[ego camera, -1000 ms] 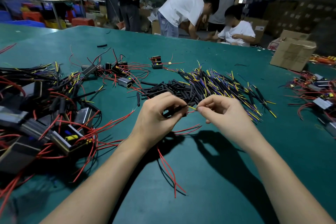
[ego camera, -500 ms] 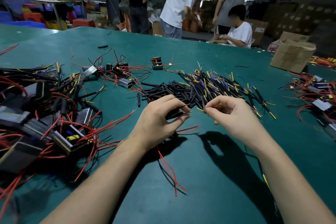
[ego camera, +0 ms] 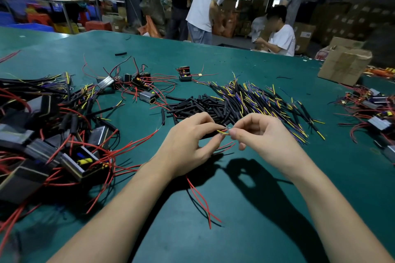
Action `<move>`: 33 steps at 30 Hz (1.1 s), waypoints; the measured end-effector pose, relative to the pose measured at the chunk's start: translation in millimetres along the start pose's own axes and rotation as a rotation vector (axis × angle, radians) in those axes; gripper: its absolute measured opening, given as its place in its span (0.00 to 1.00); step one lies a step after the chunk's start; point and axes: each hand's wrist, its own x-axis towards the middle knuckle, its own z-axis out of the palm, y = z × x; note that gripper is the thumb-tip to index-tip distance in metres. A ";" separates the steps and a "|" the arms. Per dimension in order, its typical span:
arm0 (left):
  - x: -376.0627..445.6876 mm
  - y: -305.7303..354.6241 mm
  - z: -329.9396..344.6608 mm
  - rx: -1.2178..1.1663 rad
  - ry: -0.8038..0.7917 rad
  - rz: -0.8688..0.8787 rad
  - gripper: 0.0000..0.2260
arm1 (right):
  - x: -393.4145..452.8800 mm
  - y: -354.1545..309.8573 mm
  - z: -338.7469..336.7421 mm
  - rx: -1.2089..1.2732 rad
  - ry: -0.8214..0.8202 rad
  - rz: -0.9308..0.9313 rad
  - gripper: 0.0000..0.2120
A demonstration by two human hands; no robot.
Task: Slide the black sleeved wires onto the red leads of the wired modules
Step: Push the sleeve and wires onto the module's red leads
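Left of the green table's (ego camera: pixel 267 209) centre lay a tangle of wired modules (ego camera: pixel 81 162) with thin red leads (ego camera: pixel 136 145). These looked light and limp, likely to bend away unless pinched close to the tip. Just right of them, over the table's centre, the left hand (ego camera: pixel 188 145) hovered with fingers curled, thumb and forefinger pinching a black sleeved wire (ego camera: pixel 210 133) with a yellow end. Touching it from the right, the right hand (ego camera: pixel 263 136) pinched the fine wire ends between thumb and forefinger, its other fingers loosely arched. Behind both hands sat the supply pile of black sleeved wires (ego camera: pixel 241 102), small, smooth and probably slippery.
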 end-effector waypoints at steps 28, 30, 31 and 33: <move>4.4 4.9 -3.4 -0.288 0.039 -0.127 0.08 | -0.1 -4.8 10.4 0.045 0.016 -0.048 0.07; 3.9 4.5 -3.3 -0.272 0.052 -0.114 0.08 | 0.0 -4.7 11.3 0.056 0.013 -0.038 0.06; 3.8 4.5 -3.7 -0.265 0.060 -0.105 0.07 | 0.2 -4.6 11.3 0.063 0.015 -0.033 0.06; 3.8 5.0 -3.8 -0.253 0.063 -0.092 0.07 | 0.8 -4.8 10.9 0.066 0.019 -0.024 0.06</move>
